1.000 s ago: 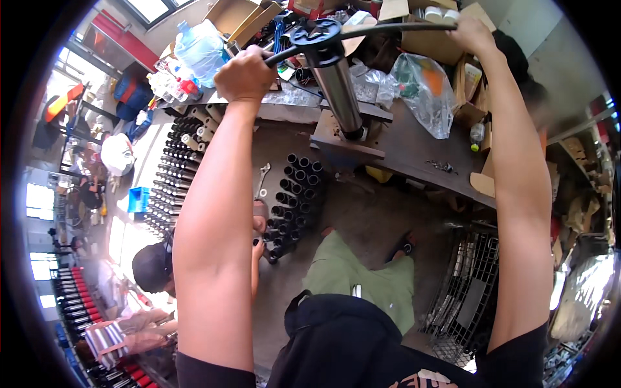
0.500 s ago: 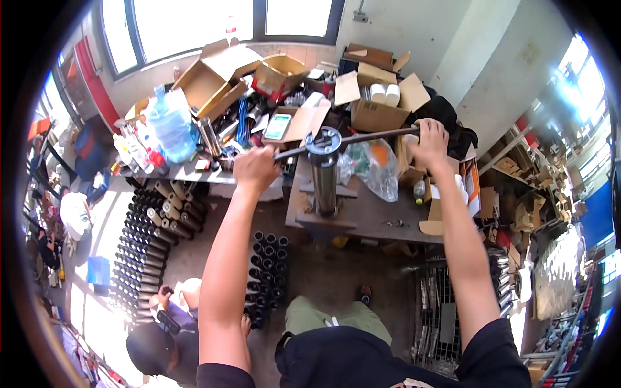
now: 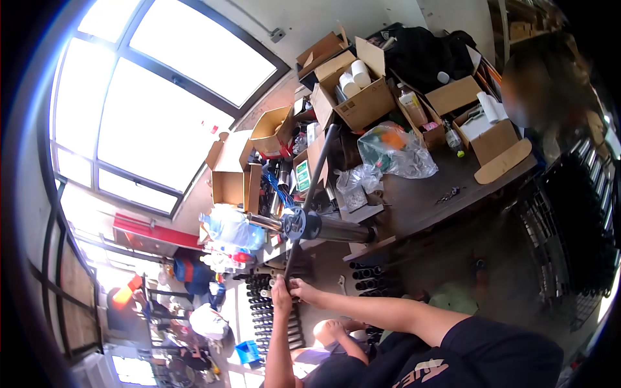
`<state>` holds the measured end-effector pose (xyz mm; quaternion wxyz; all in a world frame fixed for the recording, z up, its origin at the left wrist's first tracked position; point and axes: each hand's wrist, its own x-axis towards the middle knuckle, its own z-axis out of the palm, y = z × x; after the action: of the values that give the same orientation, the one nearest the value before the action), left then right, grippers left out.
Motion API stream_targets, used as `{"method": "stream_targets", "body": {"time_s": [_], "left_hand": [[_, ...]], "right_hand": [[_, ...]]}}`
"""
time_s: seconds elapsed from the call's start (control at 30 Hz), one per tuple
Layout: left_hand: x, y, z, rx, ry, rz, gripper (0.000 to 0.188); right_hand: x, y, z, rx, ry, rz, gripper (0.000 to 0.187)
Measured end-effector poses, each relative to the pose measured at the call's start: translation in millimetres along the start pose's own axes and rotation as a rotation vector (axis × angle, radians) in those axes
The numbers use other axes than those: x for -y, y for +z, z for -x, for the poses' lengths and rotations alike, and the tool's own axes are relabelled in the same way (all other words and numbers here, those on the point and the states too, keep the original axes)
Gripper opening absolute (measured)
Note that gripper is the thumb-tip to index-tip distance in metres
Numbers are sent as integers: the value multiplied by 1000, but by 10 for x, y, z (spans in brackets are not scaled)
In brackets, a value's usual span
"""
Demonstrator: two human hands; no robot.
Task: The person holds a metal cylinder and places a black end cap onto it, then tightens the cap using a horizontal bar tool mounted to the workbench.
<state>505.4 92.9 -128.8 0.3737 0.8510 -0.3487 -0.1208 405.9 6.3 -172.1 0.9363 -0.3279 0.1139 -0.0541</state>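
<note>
Careful: the long dark metal bar [image 3: 319, 171] may slip off the round black cap [image 3: 311, 226] on the shiny steel tube [image 3: 343, 231], by the edge of the dark flat bench [image 3: 420, 210], b/c you're pulling 1 end. Your L hand [image 3: 281, 299] & R hand [image 3: 306, 292] have fingers curled snug round that end.

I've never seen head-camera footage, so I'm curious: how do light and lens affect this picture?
Head view: the window glares nearly white, straight edges bow near the dark rim, the floor beside the bench lies dim, and a patch at upper right is blurred.
</note>
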Motion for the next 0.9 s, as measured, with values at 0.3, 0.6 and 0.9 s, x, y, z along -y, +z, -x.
{"method": "stream_targets", "body": {"time_s": [0.3,0.6,0.9], "left_hand": [[-1738,-536,54,368,73,-535,23],[-3857,1730,-2312,33,416,-930,50],[-3941,2244,-2332,-218,168,-1133,40]], "right_hand": [[-391,197,342,193,192,58,57],[85,158,911,41,22,-84,60],[285,145,982,70,93,-192,55]]}}
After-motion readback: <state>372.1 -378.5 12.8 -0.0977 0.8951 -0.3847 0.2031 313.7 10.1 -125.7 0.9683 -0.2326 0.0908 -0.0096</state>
